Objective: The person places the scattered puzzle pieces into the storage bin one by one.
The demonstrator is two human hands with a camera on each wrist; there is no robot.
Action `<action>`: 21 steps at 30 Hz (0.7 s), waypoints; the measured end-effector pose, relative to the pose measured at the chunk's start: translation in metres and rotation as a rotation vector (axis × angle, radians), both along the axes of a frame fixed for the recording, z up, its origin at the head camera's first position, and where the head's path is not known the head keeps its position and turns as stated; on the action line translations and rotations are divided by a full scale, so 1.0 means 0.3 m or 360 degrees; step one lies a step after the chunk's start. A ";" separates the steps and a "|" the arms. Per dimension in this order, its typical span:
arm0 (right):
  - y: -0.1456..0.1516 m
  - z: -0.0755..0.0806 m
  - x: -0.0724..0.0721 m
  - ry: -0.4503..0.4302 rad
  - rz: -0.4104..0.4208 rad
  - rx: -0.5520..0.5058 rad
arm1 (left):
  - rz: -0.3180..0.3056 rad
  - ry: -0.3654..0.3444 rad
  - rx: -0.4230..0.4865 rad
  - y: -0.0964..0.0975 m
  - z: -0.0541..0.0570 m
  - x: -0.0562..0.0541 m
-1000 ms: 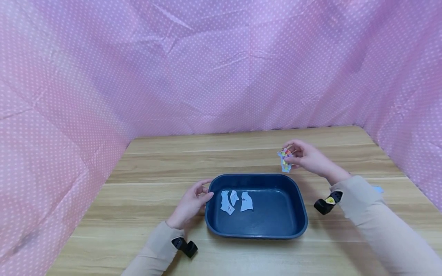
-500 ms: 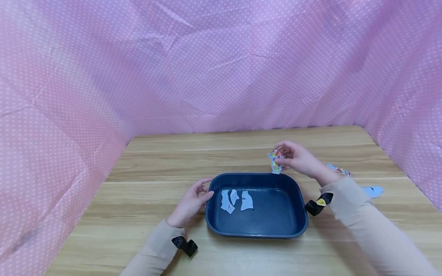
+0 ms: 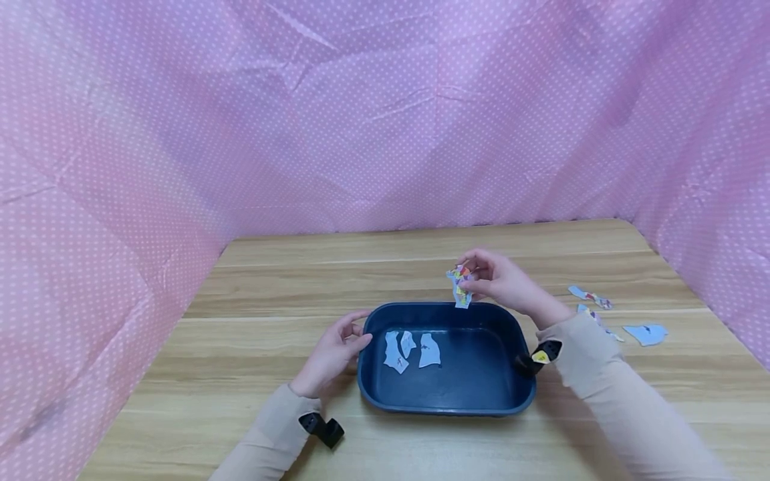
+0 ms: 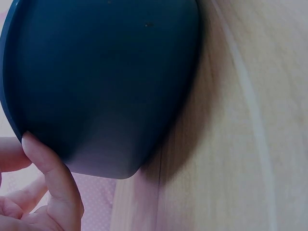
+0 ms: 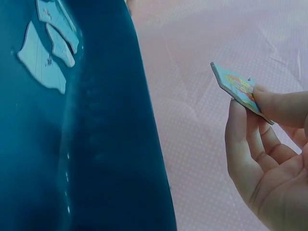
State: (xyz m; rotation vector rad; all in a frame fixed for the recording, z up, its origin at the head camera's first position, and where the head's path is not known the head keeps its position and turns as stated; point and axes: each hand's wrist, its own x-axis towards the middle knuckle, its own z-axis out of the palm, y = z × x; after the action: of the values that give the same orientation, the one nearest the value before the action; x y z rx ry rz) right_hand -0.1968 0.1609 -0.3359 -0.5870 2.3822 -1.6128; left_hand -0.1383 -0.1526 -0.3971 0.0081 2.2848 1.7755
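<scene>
A dark blue plastic tub [image 3: 475, 387] rests on the table. At its left end, my left hand [image 3: 332, 353] holds the rim between thumb and fingers; the left wrist view has the thumb [image 4: 55, 175] against the tub wall. Above the far rim, my right hand [image 3: 505, 284] pinches a flat, colourfully printed puzzle piece [image 3: 460, 294]. Thumb and fingertips grip that piece by one edge in the right wrist view, its pale border sticking out. Inside the tub's left half lie three pale blue puzzle pieces [image 3: 430, 352], plain backs up with small dark marks.
On the wooden table [image 3: 277, 280], right of the tub, lie several more pieces: one pale [image 3: 646, 334], others printed [image 3: 592, 298], one partly behind the right sleeve [image 3: 583, 361]. Pink dotted cloth [image 3: 385, 133] hangs around the table's back and sides.
My right hand has moved left with the puzzle piece, from beyond the tub's far right corner to above its far rim. Pieces at the right came into view. My left hand stays put.
</scene>
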 end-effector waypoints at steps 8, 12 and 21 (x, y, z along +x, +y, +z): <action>-0.044 -0.015 0.012 0.0006 0.0029 -0.0096 | -0.0015 -0.0009 -0.0001 -0.001 0.004 -0.001; -0.063 -0.030 0.013 0.0011 0.0038 -0.0118 | -0.0011 0.0003 -0.0010 0.001 0.005 0.000; -0.094 -0.060 0.021 0.0012 0.0100 -0.0097 | -0.0016 0.0016 -0.0021 0.000 0.011 0.002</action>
State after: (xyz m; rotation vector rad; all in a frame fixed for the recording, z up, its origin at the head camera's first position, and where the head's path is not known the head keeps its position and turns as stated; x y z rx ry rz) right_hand -0.1904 0.1327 -0.3540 -0.6737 2.3027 -1.6648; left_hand -0.1376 -0.1527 -0.3939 0.0262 2.2994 1.7597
